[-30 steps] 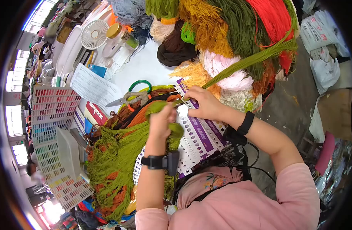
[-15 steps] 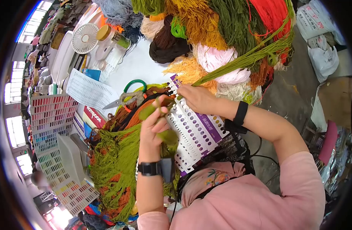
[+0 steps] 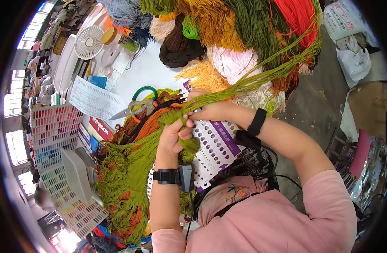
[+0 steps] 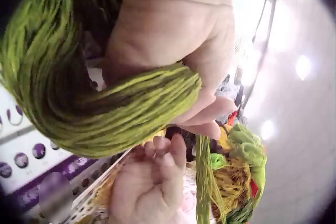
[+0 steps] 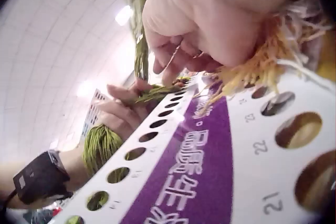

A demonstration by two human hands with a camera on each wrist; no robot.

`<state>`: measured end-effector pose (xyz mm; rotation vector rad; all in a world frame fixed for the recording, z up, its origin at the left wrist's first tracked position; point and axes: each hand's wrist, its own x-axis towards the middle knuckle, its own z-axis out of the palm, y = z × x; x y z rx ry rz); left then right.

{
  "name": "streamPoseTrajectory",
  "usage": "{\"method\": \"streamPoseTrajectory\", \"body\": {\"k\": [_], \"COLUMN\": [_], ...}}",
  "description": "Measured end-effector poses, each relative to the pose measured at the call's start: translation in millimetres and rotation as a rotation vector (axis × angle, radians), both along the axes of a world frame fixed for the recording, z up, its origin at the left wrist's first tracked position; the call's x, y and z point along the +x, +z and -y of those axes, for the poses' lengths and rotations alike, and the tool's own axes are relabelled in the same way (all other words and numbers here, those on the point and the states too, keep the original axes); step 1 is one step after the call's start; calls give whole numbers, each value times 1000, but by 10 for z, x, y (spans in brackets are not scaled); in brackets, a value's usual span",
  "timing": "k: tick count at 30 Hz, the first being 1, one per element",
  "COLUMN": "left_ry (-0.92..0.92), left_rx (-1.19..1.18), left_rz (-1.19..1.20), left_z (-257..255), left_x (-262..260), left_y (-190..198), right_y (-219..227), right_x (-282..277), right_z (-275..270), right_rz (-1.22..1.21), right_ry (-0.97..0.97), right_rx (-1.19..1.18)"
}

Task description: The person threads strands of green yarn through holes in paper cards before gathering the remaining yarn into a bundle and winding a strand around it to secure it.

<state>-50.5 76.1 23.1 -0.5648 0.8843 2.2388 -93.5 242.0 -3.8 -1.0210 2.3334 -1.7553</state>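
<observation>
My left hand [image 3: 173, 135] grips a thick bundle of olive-green yarn [image 4: 126, 111], which bends round the hand and hangs in a loop below it. Long strands of that yarn rise from the grip and cross over my right hand [image 3: 210, 110] toward the heap. The right hand's curled fingers pinch yarn at the edge of a punched card [image 5: 197, 145], right by the left fingertips. A thin strand shows among those fingers in the right wrist view. The white-and-purple card has rows of numbered holes and lies on similar cards below both hands.
Piled yarn hanks [image 3: 218, 25] in many colours fill the far side of the table. Green-handled scissors [image 3: 138, 101] lie left of the hands, near a printed sheet [image 3: 96, 99] and a red notebook [image 3: 100, 128]. Green and orange yarn [image 3: 130, 181] spreads at the near left.
The left hand opened its fingers around the bundle, then closed again and met the right hand. The long green strands, earlier running from the right hand, now cross over it to the left hand.
</observation>
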Motion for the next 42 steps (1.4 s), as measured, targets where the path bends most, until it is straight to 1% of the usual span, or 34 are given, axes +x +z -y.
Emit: {"method": "streamPoseTrajectory", "body": {"k": [1, 2, 3, 4, 5, 7, 8, 9, 10, 11, 13, 15, 16, 17, 19, 20, 21, 22, 23, 24, 25, 26, 27, 28, 30, 31, 32, 33, 35, 36, 37, 39, 40, 42], "left_ry": [-10, 8, 91, 176, 261, 418, 485, 559, 622, 640, 880, 1096, 1066, 1070, 1071, 1023, 834, 561, 329, 113, 115, 97, 75, 20, -69, -19, -30, -44, -37, 64, 170, 64, 68, 58], "left_rx": [-107, -121, -130, -139, -146, -42, 10, -15, 15, 156, -46, -104, -261, -383, -622, -860, -960, -779, -1041, -1090, -930, -942, -953, -974, -954, -884, -836, -786, -790, -843, -895, -924, -957, -979], "left_rz": [11, 21, 53, 85, 118, 89, 68, -18, -37, -76, -56, -89, -165, -240, -383, -405, -654, -608, -789, -601, -595, -568, -540, -508, -492, -384, -286, -189, -105, -16, 72, -23, -35, -93], "left_z": [-36, -10, 16, 54, 127, 550, 770, 1024, 1306, 1589, 1718, 1661, 1721, 1712, 1205, 925, 560, 377, 198, -18, -140, -136, -158, -129, 32, 60, 171, 323, 655, 855, 1072, 1523, 1543, 1546], "left_x": [-12, -39, -42, -40, -33, 53, 111, 186, 239, 324, 405, 380, 364, 376, 347, 296, 262, 259, 252, 223, 198, 158, 128, 107, 71, 72, 86, 118, 307, 420, 533, 738, 733, 681], "left_y": [23, -49, 23, 153, 235, 263, 324, 391, 473, 495, 545, 440, 343, 302, 374, 384, 446, 400, 294, 339, 155, 25, -10, -11, -7, 92, 194, 299, 511, 629, 740, 927, 1026, 1179], "right_y": [-42, -85, -106, -125, -143, -62, -20, -20, -23, -25, -90, -122, -127, -134, -136, -141, -147, -153, -160, -184, -134, -86, -53, -75, -63, -40, -19, -17, -24, -110, -115, -96, -68, -133], "right_x": [-8, -14, -20, -54, -67, -56, -42, -32, -37, -44, -25, -20, -51, -50, -41, -36, -35, -41, -49, -65, -57, -30, -13, -15, -10, -10, 14, 43, 97, 90, 88, 90, 103, 151], "right_z": [18, 30, 43, 52, 18, -69, -78, -70, -51, -23, 62, 112, 100, 94, 70, 66, 76, 91, 99, 89, 93, 79, 58, 55, 42, 46, 59, 85, 130, 151, 147, 188, 228, 311], "right_rz": [-24, -48, -72, 25, 207, 573, 917, 677, 437, 196, 108, -15, 106, 126, 169, 136, 103, 68, 32, 126, 233, 340, 449, 524, 474, 448, 406, 258, -34, -120, -93, -47, -13, -90], "right_ry": [-31, -63, -96, -46, -1, 86, 186, 132, 78, 31, -3, -58, -14, -17, -24, -22, -15, -4, 8, 51, 36, 15, -10, 20, 11, 10, 18, -9, -72, -118, -116, -97, -59, -133], "right_rx": [6, 12, 18, -206, -218, -246, -314, -192, -66, 63, 58, 108, 99, 78, 44, 45, 43, 41, 38, -34, -107, -179, -252, -303, -157, -86, 26, 103, 259, 251, 235, 199, 192, 195]}}
